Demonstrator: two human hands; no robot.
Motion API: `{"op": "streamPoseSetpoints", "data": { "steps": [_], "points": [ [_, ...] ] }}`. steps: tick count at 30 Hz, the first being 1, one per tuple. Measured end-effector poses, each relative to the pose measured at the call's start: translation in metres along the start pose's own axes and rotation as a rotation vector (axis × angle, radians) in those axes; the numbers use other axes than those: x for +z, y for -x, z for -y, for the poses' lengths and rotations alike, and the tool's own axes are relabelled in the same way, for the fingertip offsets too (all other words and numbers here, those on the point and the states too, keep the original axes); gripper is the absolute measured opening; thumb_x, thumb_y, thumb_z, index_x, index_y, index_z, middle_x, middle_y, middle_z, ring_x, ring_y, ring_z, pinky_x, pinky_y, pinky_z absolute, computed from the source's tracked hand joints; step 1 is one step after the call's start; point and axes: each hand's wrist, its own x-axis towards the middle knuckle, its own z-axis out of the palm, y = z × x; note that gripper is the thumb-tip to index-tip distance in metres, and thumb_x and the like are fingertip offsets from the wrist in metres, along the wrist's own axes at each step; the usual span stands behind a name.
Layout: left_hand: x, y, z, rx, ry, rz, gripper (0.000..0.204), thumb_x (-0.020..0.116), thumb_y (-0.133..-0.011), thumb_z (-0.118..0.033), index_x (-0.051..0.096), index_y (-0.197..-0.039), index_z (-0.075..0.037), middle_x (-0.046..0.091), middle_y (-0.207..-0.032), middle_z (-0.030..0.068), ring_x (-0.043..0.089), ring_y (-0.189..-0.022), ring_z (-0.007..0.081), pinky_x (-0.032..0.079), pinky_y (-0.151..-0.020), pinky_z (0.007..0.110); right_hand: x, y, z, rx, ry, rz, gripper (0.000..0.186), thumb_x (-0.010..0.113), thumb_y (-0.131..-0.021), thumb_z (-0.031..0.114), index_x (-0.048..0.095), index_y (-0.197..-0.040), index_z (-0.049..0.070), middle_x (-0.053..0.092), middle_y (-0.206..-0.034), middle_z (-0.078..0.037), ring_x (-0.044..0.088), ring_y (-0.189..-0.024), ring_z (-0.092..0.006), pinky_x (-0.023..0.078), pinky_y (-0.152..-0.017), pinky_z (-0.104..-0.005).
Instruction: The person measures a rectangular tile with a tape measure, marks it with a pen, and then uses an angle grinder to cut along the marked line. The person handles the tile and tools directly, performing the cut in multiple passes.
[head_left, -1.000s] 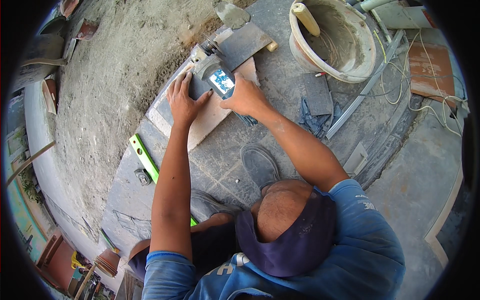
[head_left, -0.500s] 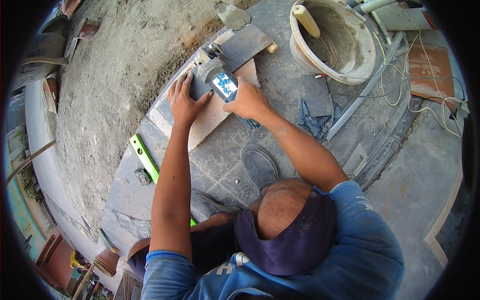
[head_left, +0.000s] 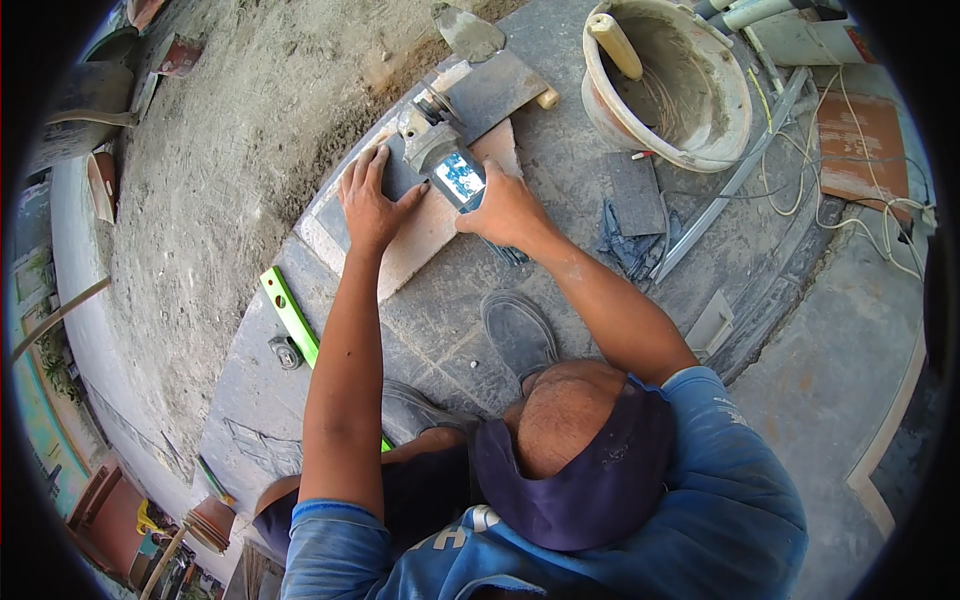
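My right hand point(head_left: 508, 208) is wrapped round the body of an angle grinder point(head_left: 459, 177), whose disc point(head_left: 432, 106) points away from me over the tiles. My left hand point(head_left: 371, 208) lies flat, fingers spread, on a dark grey tile point(head_left: 329, 217) to the left of the grinder. Beneath that tile is a larger pale slab point(head_left: 428, 236). Another grey tile piece point(head_left: 498, 88) lies beyond the grinder, with a wooden handle end point(head_left: 547, 98) sticking out from under its right side. Whether the disc touches a tile or spins I cannot tell.
A mortar-smeared bucket point(head_left: 740, 125) with a wooden-handled tool stands at the far right. Next to it are a tile offcut point(head_left: 636, 193), a metal bar point(head_left: 715, 205) and loose cables point(head_left: 797, 190). A green level point(head_left: 288, 308) and a tape measure point(head_left: 286, 352) lie left of my left forearm.
The grinder and my right hand have shifted slightly to the right and toward me. My left hand stays on the tile.
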Motion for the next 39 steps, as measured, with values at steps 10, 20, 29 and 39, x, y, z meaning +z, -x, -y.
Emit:
{"op": "streamPoseSetpoints", "data": {
  "steps": [10, 20, 29, 39],
  "points": [
    [-0.002, -0.001, -0.003, -0.019, 0.0, 0.027, 0.083, 0.085, -0.07, -0.047, 0.055, -0.139, -0.012, 0.052, -0.146, 0.0086, 0.042, -0.136, 0.0354, 0.031, -0.116, 0.048, -0.003, 0.004, -0.003, 0.001, -0.019, 0.019, 0.069, 0.08, -0.067, 0.028, 0.05, -0.121, -0.004, 0.064, -0.117, -0.028, 0.063, -0.112, -0.0429, 0.051, -0.094, -0.0469],
    [-0.001, 0.0, -0.003, -0.027, -0.018, 0.031, 0.082, 0.084, -0.071, -0.047, 0.055, -0.139, -0.012, 0.052, -0.145, 0.0081, 0.042, -0.136, 0.035, 0.031, -0.116, 0.048, -0.004, 0.007, -0.008, -0.008, -0.014, 0.028, 0.068, 0.079, -0.068, 0.028, 0.049, -0.121, -0.004, 0.064, -0.117, -0.029, 0.063, -0.112, -0.0429, 0.052, -0.094, -0.0475],
    [-0.001, 0.001, -0.002, -0.014, -0.016, 0.018, 0.082, 0.085, -0.07, -0.046, 0.056, -0.138, -0.012, 0.052, -0.144, 0.0087, 0.043, -0.135, 0.0355, 0.032, -0.115, 0.048, -0.007, 0.017, -0.007, 0.021, -0.014, 0.023, 0.068, 0.078, -0.068, 0.027, 0.05, -0.121, -0.003, 0.064, -0.118, -0.028, 0.062, -0.113, -0.043, 0.052, -0.094, -0.0478],
    [-0.001, 0.0, -0.002, -0.017, -0.009, 0.026, 0.082, 0.085, -0.07, -0.044, 0.055, -0.139, -0.013, 0.052, -0.145, 0.0073, 0.042, -0.136, 0.0347, 0.031, -0.115, 0.048, -0.006, 0.023, -0.017, 0.017, -0.038, 0.039, 0.087, 0.077, -0.066, 0.027, 0.043, -0.138, -0.009, 0.062, -0.121, -0.03, 0.061, -0.115, -0.0419, 0.049, -0.098, -0.0451]
  ]
}}
